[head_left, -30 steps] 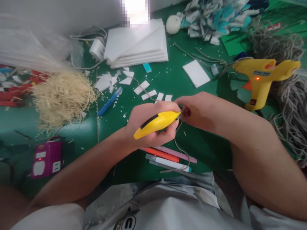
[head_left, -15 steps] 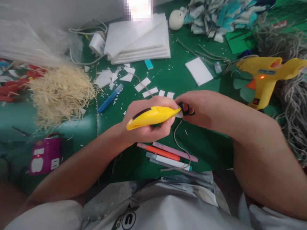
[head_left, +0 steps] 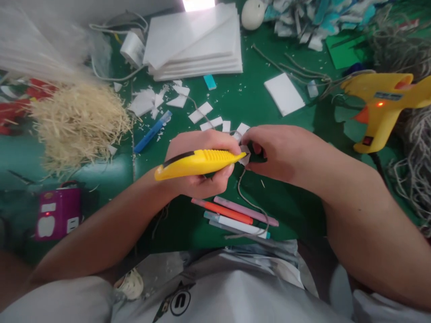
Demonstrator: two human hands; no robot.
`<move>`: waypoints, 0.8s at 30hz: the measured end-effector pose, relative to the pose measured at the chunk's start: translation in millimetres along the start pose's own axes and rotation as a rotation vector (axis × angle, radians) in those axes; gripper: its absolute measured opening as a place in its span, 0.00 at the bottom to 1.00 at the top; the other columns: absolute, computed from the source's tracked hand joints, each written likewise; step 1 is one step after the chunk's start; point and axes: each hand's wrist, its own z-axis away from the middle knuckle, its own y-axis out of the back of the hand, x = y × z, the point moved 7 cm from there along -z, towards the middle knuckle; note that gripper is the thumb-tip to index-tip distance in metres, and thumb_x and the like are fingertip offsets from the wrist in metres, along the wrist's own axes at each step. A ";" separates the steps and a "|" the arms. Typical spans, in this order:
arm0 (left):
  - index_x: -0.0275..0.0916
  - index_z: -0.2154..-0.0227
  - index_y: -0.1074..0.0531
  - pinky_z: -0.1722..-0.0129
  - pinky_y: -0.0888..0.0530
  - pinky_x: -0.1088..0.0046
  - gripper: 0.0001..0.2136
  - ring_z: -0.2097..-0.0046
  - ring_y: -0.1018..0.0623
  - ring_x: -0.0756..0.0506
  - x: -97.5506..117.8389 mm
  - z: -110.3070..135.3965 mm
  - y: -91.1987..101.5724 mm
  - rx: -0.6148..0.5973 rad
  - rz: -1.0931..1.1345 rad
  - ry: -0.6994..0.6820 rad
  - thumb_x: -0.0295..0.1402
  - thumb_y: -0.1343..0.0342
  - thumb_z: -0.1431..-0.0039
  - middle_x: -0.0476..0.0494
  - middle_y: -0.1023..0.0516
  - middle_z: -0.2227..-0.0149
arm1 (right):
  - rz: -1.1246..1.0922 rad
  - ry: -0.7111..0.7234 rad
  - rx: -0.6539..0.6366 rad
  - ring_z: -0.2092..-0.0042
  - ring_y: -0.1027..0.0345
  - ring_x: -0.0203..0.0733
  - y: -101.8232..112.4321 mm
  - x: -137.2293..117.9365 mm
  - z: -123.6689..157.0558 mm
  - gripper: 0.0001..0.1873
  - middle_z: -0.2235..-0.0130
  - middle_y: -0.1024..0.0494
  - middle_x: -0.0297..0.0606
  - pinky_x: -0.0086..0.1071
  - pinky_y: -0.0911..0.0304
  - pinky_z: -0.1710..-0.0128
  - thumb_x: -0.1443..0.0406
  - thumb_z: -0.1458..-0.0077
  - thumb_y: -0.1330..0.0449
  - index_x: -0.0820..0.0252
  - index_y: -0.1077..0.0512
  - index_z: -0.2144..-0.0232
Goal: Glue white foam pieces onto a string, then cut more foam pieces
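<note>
My left hand (head_left: 205,161) is closed around a yellow utility knife (head_left: 198,164), whose dark tip points right. That tip touches or nearly touches a small white foam piece (head_left: 245,155). My right hand (head_left: 279,150) pinches this piece between thumb and fingers; part of it is hidden. Just beyond my hands lie several cut white strips (head_left: 211,124) and a grey cord (head_left: 198,110). Closer to my body, another cord (head_left: 240,184) curls over a group of markers, including an orange marker (head_left: 222,211) and a pink marker (head_left: 245,211).
White boards (head_left: 195,45) are stacked at the back. A yellow glue gun (head_left: 384,107) with a lit red light stands right, beside grey yarn (head_left: 412,166). At left are a straw heap (head_left: 81,125), a blue marker (head_left: 152,131) and a purple power box (head_left: 59,213).
My left hand and the knife have shifted a little left, the tip drawing back from my right fingers. More of the white piece shows. The view has also tilted slightly.
</note>
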 end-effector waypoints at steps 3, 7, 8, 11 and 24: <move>0.48 0.57 0.26 0.64 0.16 0.71 0.08 0.65 0.15 0.46 -4.7 2.0 -0.5 0.003 0.037 0.036 0.32 0.41 0.39 0.51 0.14 0.61 | -0.005 -0.016 -0.006 0.67 0.30 0.43 -1.4 0.5 -0.4 0.10 0.64 0.19 0.36 0.34 0.43 0.71 0.62 0.44 0.36 0.51 0.25 0.59; 0.45 0.56 0.24 0.59 0.14 0.71 0.09 0.62 0.14 0.47 -9.2 2.9 -2.0 0.018 0.110 0.017 0.32 0.38 0.38 0.47 0.13 0.58 | -0.002 -0.038 -0.007 0.68 0.30 0.43 -2.3 1.1 -1.0 0.11 0.64 0.19 0.35 0.34 0.44 0.71 0.63 0.46 0.36 0.51 0.26 0.59; 0.44 0.55 0.24 0.58 0.14 0.72 0.09 0.61 0.14 0.47 -9.0 2.9 -2.4 0.026 0.133 -0.014 0.31 0.38 0.38 0.46 0.14 0.59 | -0.004 -0.040 -0.009 0.68 0.30 0.43 -2.4 1.1 -1.0 0.11 0.64 0.19 0.35 0.34 0.45 0.70 0.62 0.46 0.36 0.51 0.26 0.59; 0.40 0.54 0.24 0.55 0.15 0.75 0.09 0.59 0.14 0.47 -10.0 3.8 -3.6 0.059 0.172 -0.064 0.29 0.41 0.37 0.42 0.14 0.58 | -0.016 -0.039 -0.013 0.68 0.31 0.42 -2.7 1.1 -0.3 0.11 0.65 0.20 0.34 0.34 0.45 0.70 0.62 0.46 0.36 0.52 0.26 0.59; 0.46 0.54 0.30 0.63 0.14 0.70 0.10 0.66 0.15 0.45 -4.7 4.3 -11.2 0.033 0.106 -0.070 0.29 0.46 0.36 0.46 0.15 0.61 | -0.023 -0.014 0.023 0.67 0.30 0.44 -4.3 2.2 0.3 0.10 0.63 0.19 0.36 0.35 0.44 0.71 0.61 0.46 0.36 0.51 0.27 0.59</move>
